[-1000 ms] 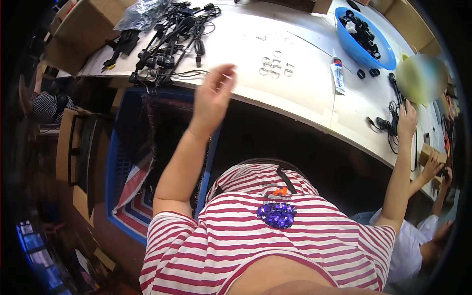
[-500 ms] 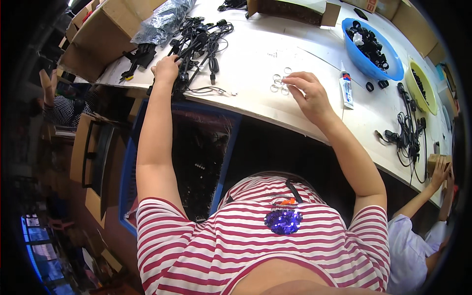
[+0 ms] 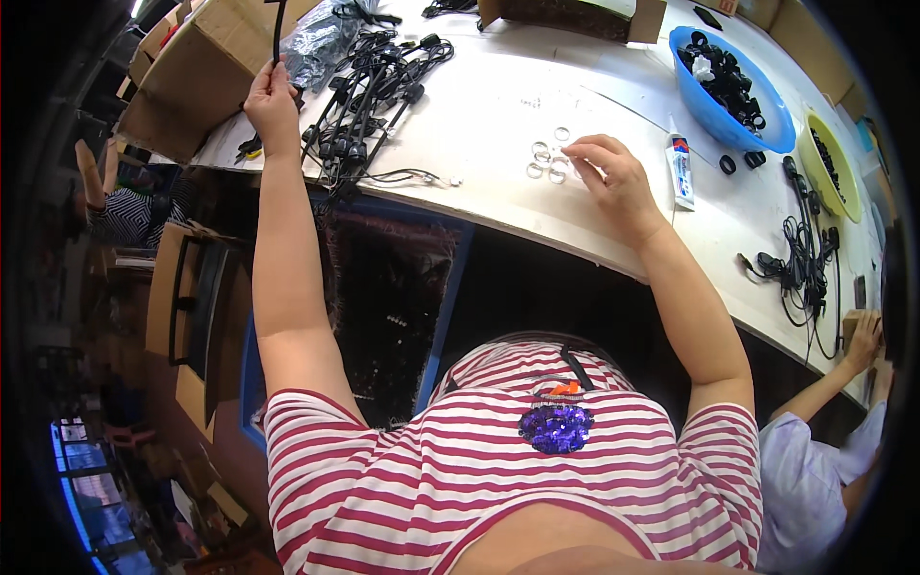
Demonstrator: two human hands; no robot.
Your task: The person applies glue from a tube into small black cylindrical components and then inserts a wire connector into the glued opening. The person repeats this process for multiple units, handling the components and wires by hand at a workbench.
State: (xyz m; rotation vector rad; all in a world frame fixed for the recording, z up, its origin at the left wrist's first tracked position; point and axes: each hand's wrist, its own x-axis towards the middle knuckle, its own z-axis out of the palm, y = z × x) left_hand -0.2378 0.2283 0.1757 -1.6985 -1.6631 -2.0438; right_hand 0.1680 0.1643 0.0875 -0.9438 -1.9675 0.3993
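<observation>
My left hand (image 3: 274,107) is raised at the left, near the cardboard box. Its fingers close around the lower end of a thin black rod-like piece (image 3: 279,40), whose top runs out of the upper edge. A tangled heap of black cables (image 3: 364,91) lies to its right on the white table. My right hand (image 3: 615,182) hovers low over the table, thumb and forefinger brought together in a pinch. Several small pale, shiny rings (image 3: 535,171) lie by those fingertips. Whatever sits between the fingertips is too small to make out.
Right of my right hand lies a glue tube (image 3: 681,174). Beyond are a blue basin (image 3: 783,134) of black parts, a yellow basin (image 3: 851,196) and more black cables (image 3: 800,264). A cardboard box (image 3: 187,96) stands left. At far right, another person's hand (image 3: 865,337) works.
My left hand has moved up and left from the cable heap and lifted the black rod-like piece. My right hand has shifted slightly right, staying beside the rings.
</observation>
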